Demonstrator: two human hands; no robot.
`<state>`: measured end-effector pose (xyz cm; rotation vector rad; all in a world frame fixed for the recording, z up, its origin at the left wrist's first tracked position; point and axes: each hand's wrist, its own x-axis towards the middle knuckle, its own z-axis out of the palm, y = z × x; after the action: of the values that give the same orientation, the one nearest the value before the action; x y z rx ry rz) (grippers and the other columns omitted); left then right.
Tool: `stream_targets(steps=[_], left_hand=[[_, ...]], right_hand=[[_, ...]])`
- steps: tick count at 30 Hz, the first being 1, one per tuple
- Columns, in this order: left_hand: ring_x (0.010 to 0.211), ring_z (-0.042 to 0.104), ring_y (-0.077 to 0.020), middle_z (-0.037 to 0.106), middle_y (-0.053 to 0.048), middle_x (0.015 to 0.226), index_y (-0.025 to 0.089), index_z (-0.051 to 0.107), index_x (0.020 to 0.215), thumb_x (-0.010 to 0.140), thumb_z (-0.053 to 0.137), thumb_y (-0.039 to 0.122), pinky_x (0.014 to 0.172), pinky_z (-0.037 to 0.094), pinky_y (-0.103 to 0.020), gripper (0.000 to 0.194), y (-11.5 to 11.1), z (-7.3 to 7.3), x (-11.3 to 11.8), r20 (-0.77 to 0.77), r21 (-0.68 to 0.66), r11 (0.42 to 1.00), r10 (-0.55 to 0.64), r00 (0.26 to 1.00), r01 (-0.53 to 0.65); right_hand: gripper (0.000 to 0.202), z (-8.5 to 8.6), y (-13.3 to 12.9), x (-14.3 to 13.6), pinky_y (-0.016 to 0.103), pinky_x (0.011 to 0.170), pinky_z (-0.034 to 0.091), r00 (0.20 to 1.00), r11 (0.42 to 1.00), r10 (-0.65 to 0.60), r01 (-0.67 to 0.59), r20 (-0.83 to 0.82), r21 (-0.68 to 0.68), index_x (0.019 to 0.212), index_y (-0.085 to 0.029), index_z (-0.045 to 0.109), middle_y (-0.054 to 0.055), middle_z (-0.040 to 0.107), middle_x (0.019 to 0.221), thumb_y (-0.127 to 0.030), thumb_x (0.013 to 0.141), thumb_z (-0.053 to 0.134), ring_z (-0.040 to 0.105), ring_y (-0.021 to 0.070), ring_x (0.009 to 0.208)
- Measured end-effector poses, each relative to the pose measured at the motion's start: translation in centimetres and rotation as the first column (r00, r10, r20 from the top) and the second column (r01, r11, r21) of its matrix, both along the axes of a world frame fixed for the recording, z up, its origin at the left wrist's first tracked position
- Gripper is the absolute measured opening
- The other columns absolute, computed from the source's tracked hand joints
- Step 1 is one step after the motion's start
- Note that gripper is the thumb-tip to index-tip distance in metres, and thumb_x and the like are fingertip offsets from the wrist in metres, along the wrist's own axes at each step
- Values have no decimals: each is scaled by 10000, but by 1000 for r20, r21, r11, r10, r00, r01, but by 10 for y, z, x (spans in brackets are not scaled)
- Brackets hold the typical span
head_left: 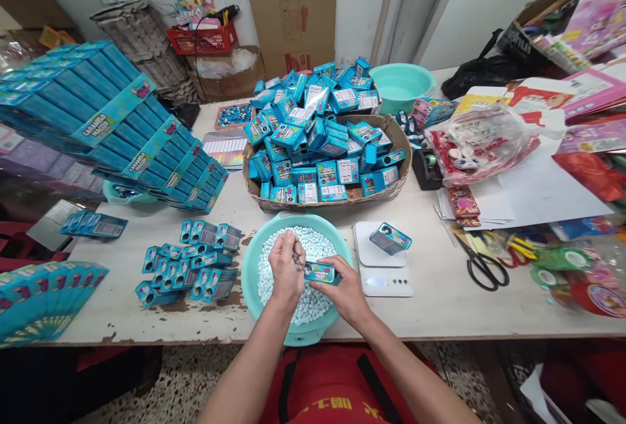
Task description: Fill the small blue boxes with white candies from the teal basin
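Note:
In the head view my right hand (pixel 346 286) grips a small blue candy box (pixel 321 272) from its right side, over a turquoise basin (pixel 248 280). My left hand (pixel 286 264) is closed against the box's left end. A few small candies show between its curled fingers, though most of what it holds is hidden. Pale blue round candies (pixel 313 308) fill the basin below both hands. To the right, another blue box (pixel 390 238) rests on a white kitchen scale (pixel 384 285) with a lit display.
Several blue boxes (pixel 195 267) stand left of the basin. Behind it, a cardboard carton (pixel 254 199) is heaped with more boxes. Tall stacks of blue display packs (pixel 122 117) rise at left. Black scissors (pixel 484 267) and a plastic bag (pixel 493 143) lie at right.

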<state>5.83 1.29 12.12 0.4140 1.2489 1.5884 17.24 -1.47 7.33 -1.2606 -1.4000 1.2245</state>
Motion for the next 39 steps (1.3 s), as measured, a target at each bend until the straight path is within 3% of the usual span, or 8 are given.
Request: stream_targets(steps=[6,10,13,18,21,25,31,39], left_hand=[[381,330,-33,386,80,499,177,464,688,711,659,452,368,219,-165,339,7,-3,-21,118,-19,1000,8,993,-6],[484,454,-87,473,38,565,185,476,648,734,576,460,459,330,-199,305,3,-41,-42,-218,-258,954,-210,953,151],[555,502,-146,492,13,535,190,488,561,714,592,348,548,371,-249,244,-10,-77,-50,-504,-474,840,-505,701,264],[958,550,-271,653,-72,965,213,642,835,802,477,271,797,394,-372,177,-24,-105,-46,-771,-624,760,-636,15,180],[1045,521,-287,626,-80,1107,216,641,964,827,468,310,867,386,-411,239,-21,-108,-42,-770,-637,750,-625,-125,177],[1053,530,-270,631,-72,1103,211,638,963,837,460,330,900,396,-401,248,-15,-111,-44,-800,-600,766,-585,-136,232],[1009,561,-266,651,-87,1011,197,629,906,829,438,360,906,409,-409,263,-15,-116,-48,-878,-459,843,-478,2,280],[913,583,-245,662,-64,890,217,633,769,777,498,381,871,418,-392,213,-13,-100,-35,-824,-329,907,-411,391,262]], right_hand=[[390,-3,-1,10,350,785,490,990,995,-50,37,-135,-95,884,-221,663,34,637,909,-383,565,819,613,229,865],[412,5,-21,55,344,773,506,971,981,-153,127,-186,-147,897,-226,669,44,648,966,-390,550,819,621,237,887],[369,7,-40,109,341,757,500,932,923,-362,357,-10,-143,879,-217,669,43,650,930,-380,573,794,616,229,852],[503,-31,-40,196,376,783,474,633,635,-749,770,197,-63,939,-184,621,41,637,883,-448,539,773,595,212,793],[583,-70,-25,228,403,776,474,551,560,-794,827,256,-44,960,-152,600,49,620,853,-496,516,756,590,218,773],[607,-93,-17,240,436,789,473,529,567,-789,823,314,39,987,-148,587,81,604,918,-551,553,720,585,257,858],[798,-73,-11,193,496,942,382,500,652,-757,620,420,437,1255,-123,441,208,463,1240,-507,624,740,416,329,1185],[449,-82,56,144,424,800,451,828,884,-458,463,323,66,922,-186,570,45,620,859,-528,647,661,564,247,869]])
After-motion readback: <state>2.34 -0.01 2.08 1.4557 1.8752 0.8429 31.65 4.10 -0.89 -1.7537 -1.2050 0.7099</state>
